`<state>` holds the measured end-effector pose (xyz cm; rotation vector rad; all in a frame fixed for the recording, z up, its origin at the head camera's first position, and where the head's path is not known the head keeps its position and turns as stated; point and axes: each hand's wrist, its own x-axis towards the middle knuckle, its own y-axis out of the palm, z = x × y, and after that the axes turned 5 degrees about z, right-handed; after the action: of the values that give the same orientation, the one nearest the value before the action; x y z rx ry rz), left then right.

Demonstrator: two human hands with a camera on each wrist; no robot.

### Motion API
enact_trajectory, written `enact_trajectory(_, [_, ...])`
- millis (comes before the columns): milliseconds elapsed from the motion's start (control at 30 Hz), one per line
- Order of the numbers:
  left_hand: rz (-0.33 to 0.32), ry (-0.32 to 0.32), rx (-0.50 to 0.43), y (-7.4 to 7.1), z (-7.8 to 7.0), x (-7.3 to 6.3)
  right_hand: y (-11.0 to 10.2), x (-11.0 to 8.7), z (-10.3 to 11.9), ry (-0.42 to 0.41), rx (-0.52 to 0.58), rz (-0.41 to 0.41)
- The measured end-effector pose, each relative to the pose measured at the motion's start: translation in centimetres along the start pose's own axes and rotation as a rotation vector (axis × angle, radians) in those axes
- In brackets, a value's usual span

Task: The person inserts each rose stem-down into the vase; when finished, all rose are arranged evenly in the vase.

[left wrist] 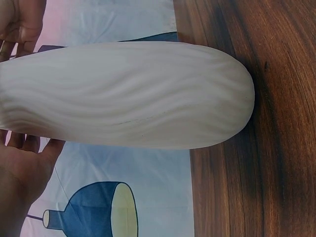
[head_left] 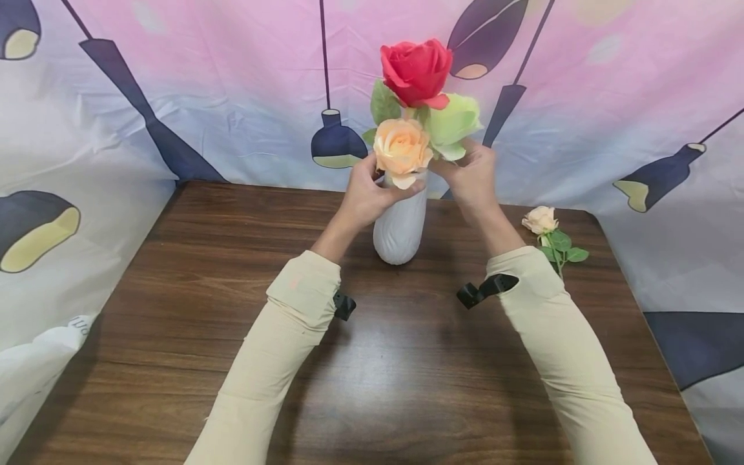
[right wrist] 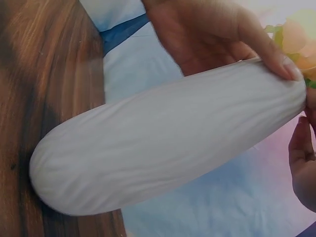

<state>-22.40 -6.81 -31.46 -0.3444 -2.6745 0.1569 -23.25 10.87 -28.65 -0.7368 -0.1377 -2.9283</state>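
Note:
A white vase (head_left: 398, 226) with wavy ridges stands upright on the table. It holds a red rose (head_left: 416, 72), a peach rose (head_left: 402, 147) and a light green rose (head_left: 453, 120) with green leaves. My left hand (head_left: 367, 194) grips the vase's neck from the left; in the right wrist view its thumb (right wrist: 281, 64) lies across the front. At the neck's right side, below the green rose, my right hand (head_left: 469, 177) holds the vase with curled fingers, partly hidden by the bloom. Only part of the right hand (right wrist: 303, 170) shows in the right wrist view.
A pale peach rose (head_left: 540, 221) with green leaves lies on the right of the brown wooden table (head_left: 192, 290), beyond my right forearm. A patterned cloth (head_left: 256, 129) hangs close behind the table's back edge. White plastic (head_left: 43, 355) sits at the left edge.

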Motion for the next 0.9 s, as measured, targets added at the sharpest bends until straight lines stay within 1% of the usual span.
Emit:
enact_trajectory(100, [0.003, -0.006, 0.001, -0.03, 0.02, 0.02, -0.03, -0.09, -0.15, 0.020, -0.013, -0.001])
enact_trajectory(267, [0.000, -0.007, 0.006, -0.04, 0.13, 0.07, -0.15, -0.25, -0.26, 0.043, 0.015, -0.004])
enact_trajectory(533, [-0.011, -0.016, 0.006, -0.05, 0.06, 0.06, -0.34, -0.68, -0.51, 0.153, 0.100, 0.001])
enact_trajectory(633, [-0.013, -0.019, 0.008, -0.06, 0.08, 0.07, -0.33, -0.74, -0.53, 0.181, 0.104, 0.003])
enact_trajectory(733, [-0.014, -0.017, 0.008, -0.05, 0.11, 0.09, -0.37, -0.75, -0.51, 0.200, 0.082, 0.001])
enact_trajectory(900, [-0.014, -0.016, 0.008, 0.02, 0.13, 0.10, -0.69, -0.85, -0.44, 0.248, 0.050, 0.027])
